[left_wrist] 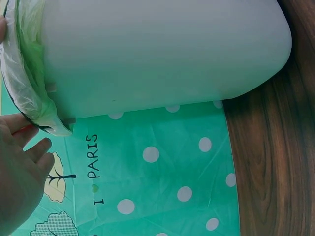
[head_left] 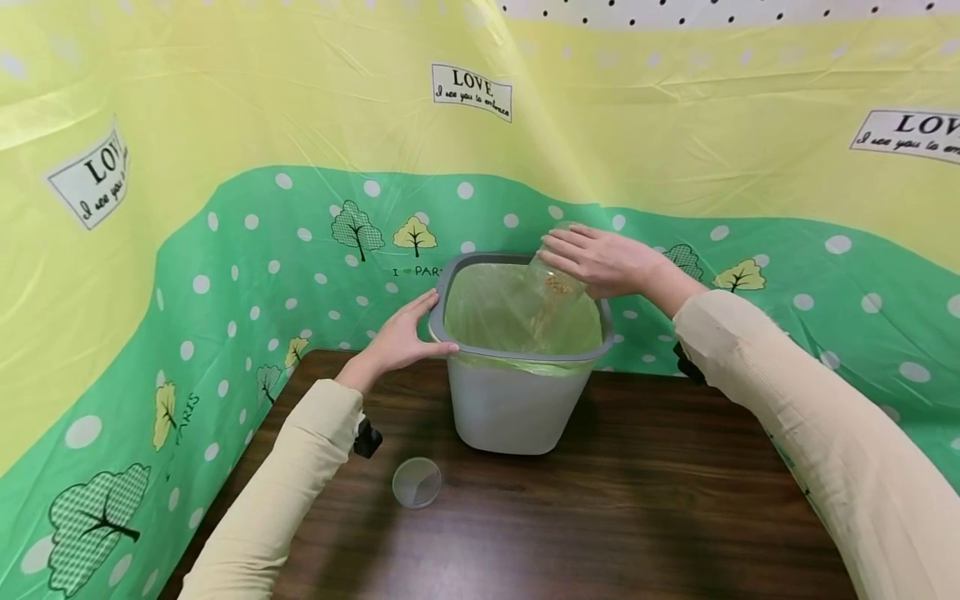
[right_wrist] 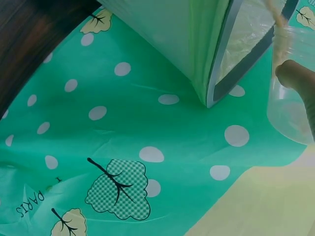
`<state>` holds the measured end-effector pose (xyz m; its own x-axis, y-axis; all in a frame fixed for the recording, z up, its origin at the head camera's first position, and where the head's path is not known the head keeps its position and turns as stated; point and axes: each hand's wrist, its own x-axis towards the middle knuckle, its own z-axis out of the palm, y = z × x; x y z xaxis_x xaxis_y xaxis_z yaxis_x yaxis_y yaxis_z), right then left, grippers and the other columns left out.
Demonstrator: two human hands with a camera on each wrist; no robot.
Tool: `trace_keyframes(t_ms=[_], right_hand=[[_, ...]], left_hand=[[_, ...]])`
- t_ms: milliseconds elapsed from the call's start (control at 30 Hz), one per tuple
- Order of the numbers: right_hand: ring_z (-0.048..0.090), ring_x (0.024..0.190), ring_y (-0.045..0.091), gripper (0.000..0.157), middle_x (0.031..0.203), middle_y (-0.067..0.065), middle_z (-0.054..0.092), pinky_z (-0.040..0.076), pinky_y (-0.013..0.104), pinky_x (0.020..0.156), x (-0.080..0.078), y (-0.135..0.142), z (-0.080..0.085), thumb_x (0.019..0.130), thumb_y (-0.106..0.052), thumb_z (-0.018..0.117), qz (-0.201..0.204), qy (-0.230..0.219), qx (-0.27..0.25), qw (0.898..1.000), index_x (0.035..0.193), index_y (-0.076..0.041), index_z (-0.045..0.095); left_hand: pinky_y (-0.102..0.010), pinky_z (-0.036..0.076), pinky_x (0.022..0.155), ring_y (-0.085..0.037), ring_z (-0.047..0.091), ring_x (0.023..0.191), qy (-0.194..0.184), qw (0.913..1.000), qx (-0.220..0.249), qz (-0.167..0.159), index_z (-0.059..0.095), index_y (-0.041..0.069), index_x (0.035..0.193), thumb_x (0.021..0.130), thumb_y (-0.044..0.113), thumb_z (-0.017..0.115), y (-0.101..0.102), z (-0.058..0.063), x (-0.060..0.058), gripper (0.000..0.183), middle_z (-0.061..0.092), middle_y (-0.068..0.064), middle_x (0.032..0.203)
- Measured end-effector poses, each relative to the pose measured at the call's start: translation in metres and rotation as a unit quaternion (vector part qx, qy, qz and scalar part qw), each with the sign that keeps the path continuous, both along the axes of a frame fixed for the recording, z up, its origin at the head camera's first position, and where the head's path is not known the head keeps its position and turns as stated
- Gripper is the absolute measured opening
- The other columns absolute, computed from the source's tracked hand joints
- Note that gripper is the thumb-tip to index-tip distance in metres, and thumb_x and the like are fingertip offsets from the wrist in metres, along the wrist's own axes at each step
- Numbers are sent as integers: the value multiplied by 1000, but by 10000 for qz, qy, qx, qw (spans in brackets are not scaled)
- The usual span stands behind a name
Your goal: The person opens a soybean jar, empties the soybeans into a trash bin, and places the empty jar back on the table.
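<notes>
A grey trash can (head_left: 517, 408) with a green bag (head_left: 487, 308) lining it stands on the table. My left hand (head_left: 401, 337) holds its near left rim corner, thumb at the front and fingers along the left side; in the left wrist view, fingertips touch the rim's edge. Over the opening, my right hand (head_left: 600, 258) grips a clear plastic jar (head_left: 546, 279), tilted mouth down. Small tan grains (head_left: 557, 286) stream from it into the bag. The right wrist view shows a thumb across the jar (right_wrist: 285, 105). A clear round lid (head_left: 417, 483) lies on the table.
The dark wood table (head_left: 637, 500) extends in front of the trash can. A green and yellow printed curtain (head_left: 300, 225) hangs close behind the can and along both sides of the table.
</notes>
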<state>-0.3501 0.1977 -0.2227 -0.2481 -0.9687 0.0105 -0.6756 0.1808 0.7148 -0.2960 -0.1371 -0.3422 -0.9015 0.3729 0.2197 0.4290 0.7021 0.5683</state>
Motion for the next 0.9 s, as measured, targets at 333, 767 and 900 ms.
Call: trace_keyframes(t_ms=[333,767,900], right_hand=[[35,127,33,60,137,20,40,27,45,105,4,0,-4,81,-9,65,135,547,240,9981,135,-1,40],[34,128,31,71,138,19,38,24,43,107,6,4,-10,72,8,69,335,973,257,9944,136,-4,38],[35,128,31,70,137,20,40,23,42,107,6,2,-10,71,7,70,521,991,-232,9934,134,-3,40]], left_hand=[[-47,24,106,-22,17,137,6,10000,-35,20,22,13,145,73,52,68,1,0,-2,94,17,0,151],[-46,25,106,-22,17,137,46,10000,4,19,23,12,145,73,51,68,1,-2,-3,93,18,-2,151],[-46,24,106,-22,17,137,-8,10000,25,50,22,13,145,73,51,68,0,-2,-2,93,17,0,151]])
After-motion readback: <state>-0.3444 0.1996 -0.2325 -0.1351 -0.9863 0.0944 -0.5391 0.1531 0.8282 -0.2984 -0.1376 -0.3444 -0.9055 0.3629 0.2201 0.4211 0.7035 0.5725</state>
